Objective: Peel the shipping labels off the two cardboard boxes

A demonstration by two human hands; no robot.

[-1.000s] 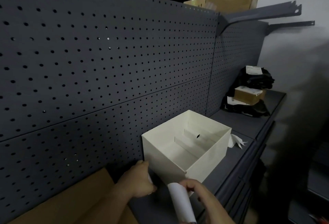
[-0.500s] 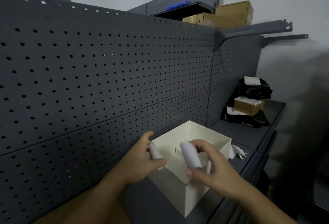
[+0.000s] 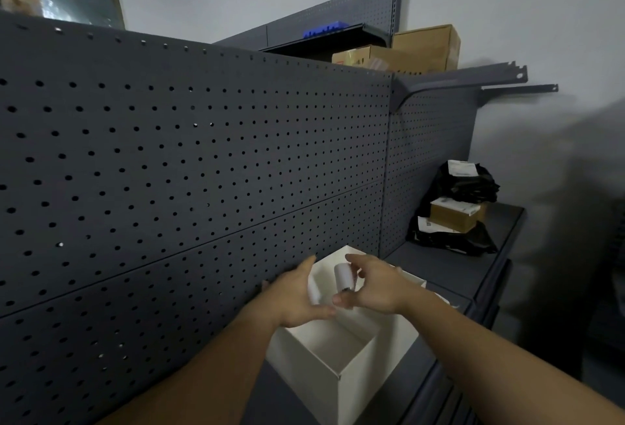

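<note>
While a dark pegboard (image 3: pixel 203 161) backs the grey shelf (image 3: pixel 449 255), my hands, left (image 3: pixel 297 292) and right (image 3: pixel 375 286), each pinch a rolled label (image 3: pixel 344 276) over a white box (image 3: pixel 341 367); parcels (image 3: pixel 456 208) sit beyond.

Surface: dark grey metal shelf (image 3: pixel 436 257) against a pegboard back | On it, near: open white box (image 3: pixel 341 367) at the front edge | On it, far right: black plastic bags (image 3: pixel 453 238) with a small brown box (image 3: pixel 455 218) stacked among them.

Open box (image 3: pixel 341 362) on shelf (image 3: pixel 449 264), before pegboard (image 3: pixel 189 167).
</note>
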